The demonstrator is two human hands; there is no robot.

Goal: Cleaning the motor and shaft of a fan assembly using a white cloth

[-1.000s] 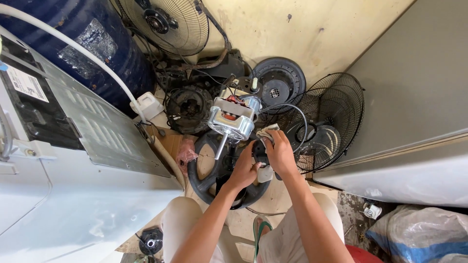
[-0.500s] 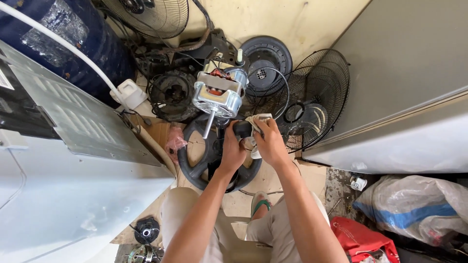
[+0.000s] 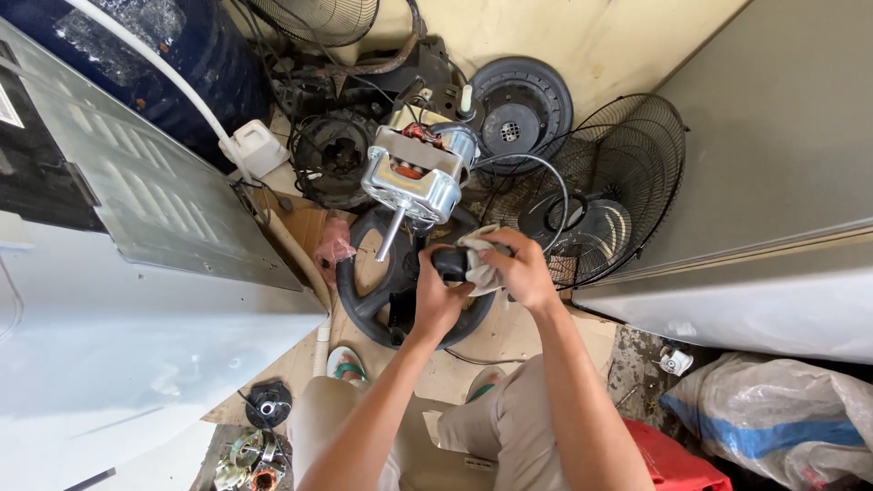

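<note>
Left hand [image 3: 438, 295] and right hand [image 3: 514, 268] meet over a black ring-shaped housing [image 3: 364, 305]; left fingers clamp a small dark part [image 3: 452, 263], right fingers press a pale rag [image 3: 482, 259] onto it. Just beyond, the silver fan motor [image 3: 414, 177] points its shaft down-left toward the person. Farther right leans a wire fan guard [image 3: 618, 186]; a black round cover [image 3: 520, 109] lies behind

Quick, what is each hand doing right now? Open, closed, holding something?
Left hand: closed around a small black part.
Right hand: closed on a pale rag, pressed against the same black part, just below the fan motor.
</note>
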